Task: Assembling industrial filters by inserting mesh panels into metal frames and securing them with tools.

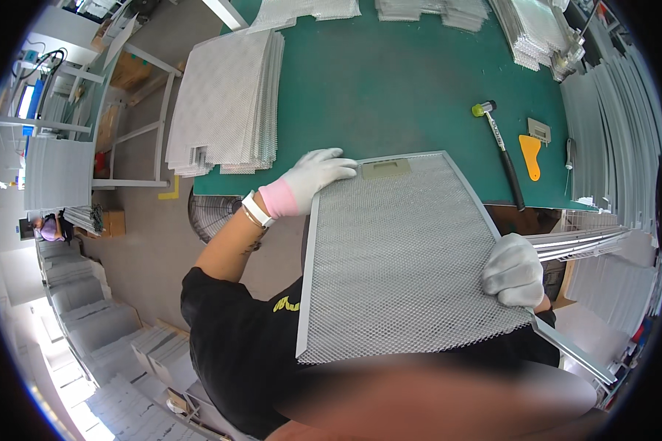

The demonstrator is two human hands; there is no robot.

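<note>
A silver mesh filter panel (408, 253) is tilted between my body and the green table, its far end at the table's front edge. Metal edging runs along its left, far and right sides; the near edge shows bare mesh. My left hand (312, 178), in a white glove with a pink cuff, holds the far left corner, fingers over the rim. With fingers curled, my gloved right hand (513, 272) grips the right edge at a metal frame strip (575, 347). That strip sticks out past the panel's near right corner, angled away from the mesh. A small latch plate (386, 169) sits at the far end.
On the green table (375, 88) lie a hammer (504, 151), a yellow scraper (529, 156), a small metal plate (539, 130) and a screwdriver (569, 154). Mesh sheets (228, 99) are stacked at left, others (529, 33) at far right. Metal strips (610, 132) line the right side.
</note>
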